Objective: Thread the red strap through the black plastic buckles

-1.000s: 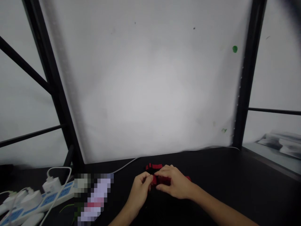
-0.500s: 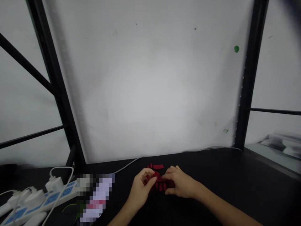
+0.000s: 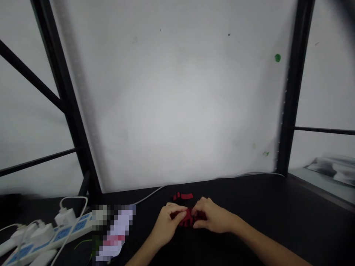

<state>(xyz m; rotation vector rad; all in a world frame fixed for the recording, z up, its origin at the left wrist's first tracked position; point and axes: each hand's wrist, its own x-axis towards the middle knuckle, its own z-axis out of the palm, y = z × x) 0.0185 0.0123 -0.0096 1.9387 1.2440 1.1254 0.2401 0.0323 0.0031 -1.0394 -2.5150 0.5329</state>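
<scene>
Since a moment ago, both of my hands have drawn closer together over the small red pieces (image 3: 189, 218), fingertips nearly meeting. My left hand (image 3: 166, 225) and right hand (image 3: 213, 220) each pinch at the cluster from its own side, probably to steady it while I work. Wrists rest low on the dark tabletop (image 3: 277, 221). More red pieces (image 3: 183, 196) lie just beyond, toward the far edge.

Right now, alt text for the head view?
The left hand and right hand meet over small red pieces on a black table, with more red pieces just beyond. A white power strip lies far left, below a white wall panel.
</scene>
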